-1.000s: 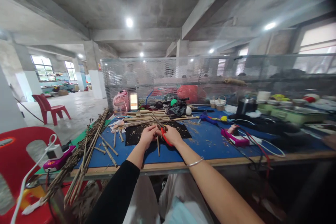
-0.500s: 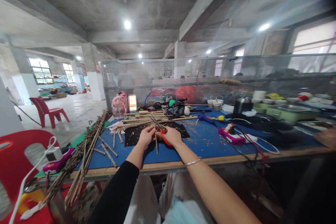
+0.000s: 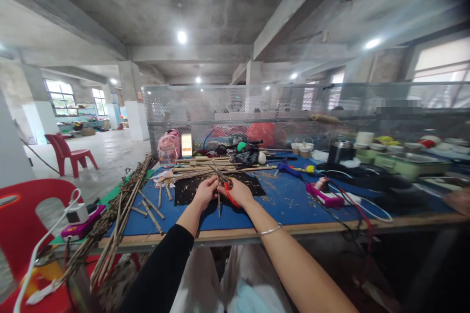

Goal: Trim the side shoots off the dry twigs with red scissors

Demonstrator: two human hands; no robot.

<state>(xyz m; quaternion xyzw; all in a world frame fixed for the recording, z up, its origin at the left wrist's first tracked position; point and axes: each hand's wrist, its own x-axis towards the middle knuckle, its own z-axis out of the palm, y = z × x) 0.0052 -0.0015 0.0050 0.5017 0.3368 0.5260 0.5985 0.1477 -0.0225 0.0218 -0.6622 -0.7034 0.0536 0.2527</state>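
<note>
My left hand is closed around a thin bamboo stick that hangs down toward the table's front. My right hand grips red-handled shears, whose dark blades point up and away at the stick's top. Both hands meet over a black mat strewn with shavings, on a blue-topped table. A silver bangle sits on my right wrist, and a black sleeve covers my left arm.
Long bamboo rods lie behind the mat, and a bundle of twigs runs along the left edge. A pink device with cables sits right. Red chairs stand left. A mesh screen backs the table.
The hands and the stick stay together over the mat with almost no shift. The view has moved slightly.
</note>
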